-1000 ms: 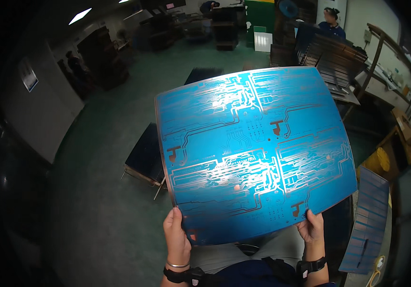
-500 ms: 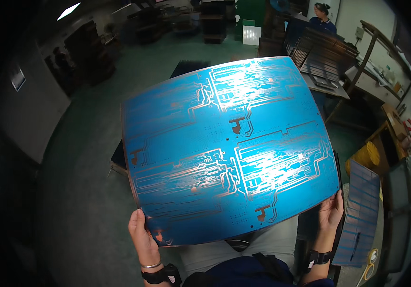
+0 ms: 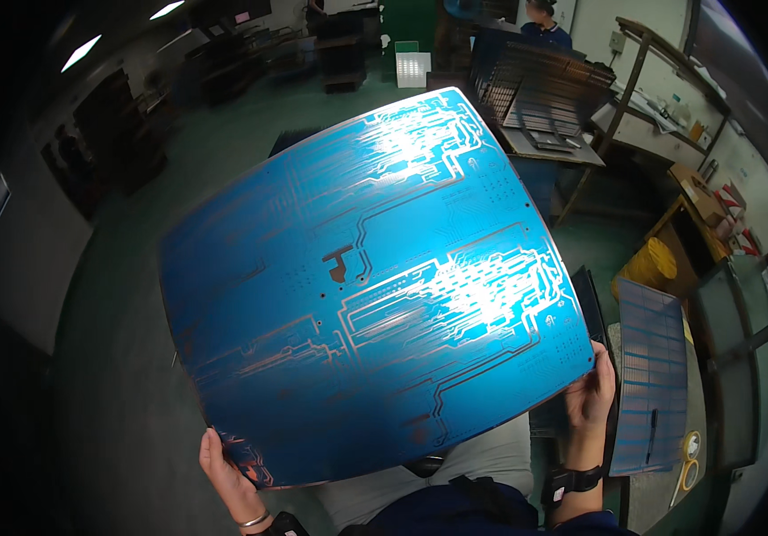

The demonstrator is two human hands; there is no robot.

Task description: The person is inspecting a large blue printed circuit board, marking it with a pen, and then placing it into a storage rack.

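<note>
A large blue circuit board panel (image 3: 384, 223) with shiny copper traces is held up in front of me, tilted, its right side higher than its left. Bright light glares off its right half. My left hand (image 3: 228, 473) grips the near left corner, thumb on the edge and most fingers hidden beneath. At the near right corner, my right hand (image 3: 592, 384) is closed on the panel's edge, fingers partly underneath.
On the right, another blue panel (image 3: 647, 384) lies on a bench with a dark pen-like stick (image 3: 653, 436) and yellow tape rolls (image 3: 689, 469). A yellow bin (image 3: 647, 266) stands beyond. A rack (image 3: 549, 80) and a person (image 3: 546, 25) are further back.
The panel has shifted left and tilted more, its left side dropping, with both hands still on it. The glare has slid across its surface, and my view has turned slightly right.
</note>
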